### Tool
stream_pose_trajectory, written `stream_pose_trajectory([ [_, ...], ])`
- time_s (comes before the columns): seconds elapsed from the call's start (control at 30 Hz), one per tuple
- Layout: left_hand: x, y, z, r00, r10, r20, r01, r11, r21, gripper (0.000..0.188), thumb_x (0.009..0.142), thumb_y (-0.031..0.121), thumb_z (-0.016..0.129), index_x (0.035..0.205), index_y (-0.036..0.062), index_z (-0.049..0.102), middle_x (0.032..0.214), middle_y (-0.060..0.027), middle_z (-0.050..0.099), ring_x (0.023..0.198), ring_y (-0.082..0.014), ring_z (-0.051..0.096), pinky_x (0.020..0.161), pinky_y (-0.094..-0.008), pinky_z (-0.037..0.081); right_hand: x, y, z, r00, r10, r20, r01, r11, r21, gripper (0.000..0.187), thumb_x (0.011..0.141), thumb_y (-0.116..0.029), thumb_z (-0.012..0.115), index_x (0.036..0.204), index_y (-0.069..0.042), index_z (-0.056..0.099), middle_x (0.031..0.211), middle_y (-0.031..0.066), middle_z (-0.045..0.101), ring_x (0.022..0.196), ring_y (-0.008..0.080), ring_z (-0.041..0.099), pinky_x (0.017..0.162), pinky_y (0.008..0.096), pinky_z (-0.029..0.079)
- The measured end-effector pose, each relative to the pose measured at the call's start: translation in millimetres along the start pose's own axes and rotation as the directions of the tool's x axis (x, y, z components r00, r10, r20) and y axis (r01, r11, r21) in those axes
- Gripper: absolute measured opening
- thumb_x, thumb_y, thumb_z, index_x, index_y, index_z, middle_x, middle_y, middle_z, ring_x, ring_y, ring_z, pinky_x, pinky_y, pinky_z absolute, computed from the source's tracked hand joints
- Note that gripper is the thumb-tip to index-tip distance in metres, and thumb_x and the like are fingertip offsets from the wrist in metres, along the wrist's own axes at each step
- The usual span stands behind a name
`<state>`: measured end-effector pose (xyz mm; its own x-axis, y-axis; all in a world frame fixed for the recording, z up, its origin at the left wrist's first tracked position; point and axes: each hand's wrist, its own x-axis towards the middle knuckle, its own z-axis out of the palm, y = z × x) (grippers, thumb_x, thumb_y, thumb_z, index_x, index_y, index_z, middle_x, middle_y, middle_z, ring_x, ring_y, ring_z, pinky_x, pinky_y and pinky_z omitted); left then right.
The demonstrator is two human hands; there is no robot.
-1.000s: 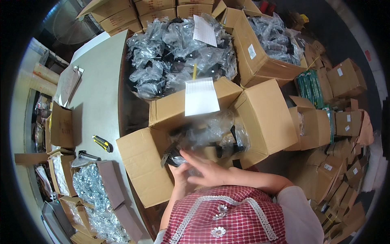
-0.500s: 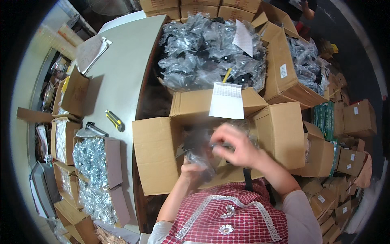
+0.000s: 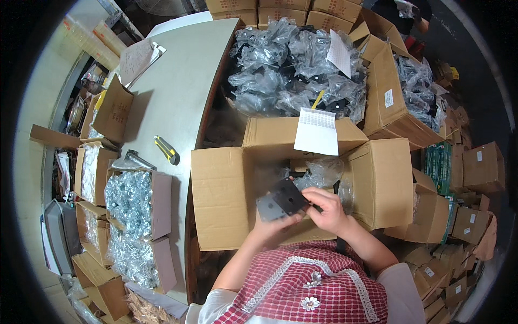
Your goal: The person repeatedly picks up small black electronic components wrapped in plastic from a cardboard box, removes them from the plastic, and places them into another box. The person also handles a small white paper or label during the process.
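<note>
Both of my hands hold a flat dark grey metal bracket (image 3: pixel 280 199) with holes over an open cardboard box (image 3: pixel 221 194). My right hand (image 3: pixel 324 209) grips its right edge from above. My left hand (image 3: pixel 268 228) supports it from below and is mostly hidden under it. Inside the box, behind the bracket, lie clear plastic bags (image 3: pixel 324 171) with dark parts. A white paper sheet (image 3: pixel 317 131) hangs on the box's far flap.
A grey table (image 3: pixel 178 81) on the left carries a yellow utility knife (image 3: pixel 167 149), a clipboard (image 3: pixel 139 60) and small boxes of bagged silver hardware (image 3: pixel 129 202). Larger cartons of bagged black parts (image 3: pixel 294 70) stand beyond. Many closed cartons (image 3: pixel 475 167) crowd the right.
The view has shifted, bringing the table's left side into sight. My hands, blurred inside the box before, now hold the dark bracket steady above it.
</note>
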<state>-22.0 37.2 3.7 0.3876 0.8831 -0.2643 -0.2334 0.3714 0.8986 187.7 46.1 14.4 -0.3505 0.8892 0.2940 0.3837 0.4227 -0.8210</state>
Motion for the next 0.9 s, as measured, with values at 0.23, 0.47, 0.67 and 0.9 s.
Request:
stream_pose_trajectory([
  [0.23, -10.1, -7.9, -14.0, 0.97, -0.221, 0.103, 0.237, 0.765, -0.599, 0.071, 0.079, 0.015, 0.086, 0.141, 0.0001, 0.054, 0.127, -0.012, 0.066, 0.111, -0.0242, 0.068, 0.095, -0.041, 0.057, 10.5, -27.5, 4.6, 0.992, -0.117, 0.038, 0.123, 0.964, -0.236, 0.028, 0.078, -0.004, 0.078, 0.104, 0.001, 0.069, 0.107, 0.0164, 0.065, 0.098, 0.0354, 0.068, 0.082, 0.0421, 0.057],
  [0.47, -39.3, 17.3, -14.6, 0.927, -0.322, 0.193, 0.375, 0.78, -0.501, 0.074, 0.077, 0.015, 0.087, 0.14, -0.0035, 0.053, 0.123, -0.0168, 0.069, 0.105, -0.0276, 0.071, 0.096, -0.0439, 0.058, 20.8, -40.5, 3.8, 0.979, 0.164, -0.118, -0.141, 0.974, 0.179, 0.002, 0.092, 0.001, 0.066, 0.093, 0.001, 0.064, 0.102, 0.0097, 0.067, 0.081, 0.0096, 0.063, 0.07, 0.0258, 0.052],
  [0.67, -41.3, 5.1, -14.7, 0.921, -0.244, 0.303, 0.388, 0.633, -0.67, 0.071, 0.08, 0.012, 0.085, 0.142, -0.0002, 0.052, 0.12, -0.015, 0.07, 0.11, -0.027, 0.069, 0.097, -0.0428, 0.057, 21.7, -47.9, 2.4, 0.998, -0.002, -0.06, 0.011, 0.987, 0.157, 0.025, 0.083, 0.004, 0.066, 0.107, 0.001, 0.069, 0.11, 0.0144, 0.07, 0.1, 0.0272, 0.071, 0.084, 0.035, 0.057],
  [0.9, -46.4, 1.9, -7.1, 0.888, -0.447, 0.108, 0.439, 0.752, -0.491, 0.052, 0.077, 0.013, 0.087, 0.124, 0.0049, 0.066, 0.113, -0.0072, 0.071, 0.102, -0.0181, 0.068, 0.087, -0.0358, 0.055, 12.7, -57.0, 9.7, 1.0, -0.021, -0.018, 0.024, 0.973, 0.228, 0.012, 0.077, 0.009, 0.069, 0.086, 0.002, 0.072, 0.096, 0.0146, 0.077, 0.088, 0.0244, 0.073, 0.079, 0.0347, 0.058],
])
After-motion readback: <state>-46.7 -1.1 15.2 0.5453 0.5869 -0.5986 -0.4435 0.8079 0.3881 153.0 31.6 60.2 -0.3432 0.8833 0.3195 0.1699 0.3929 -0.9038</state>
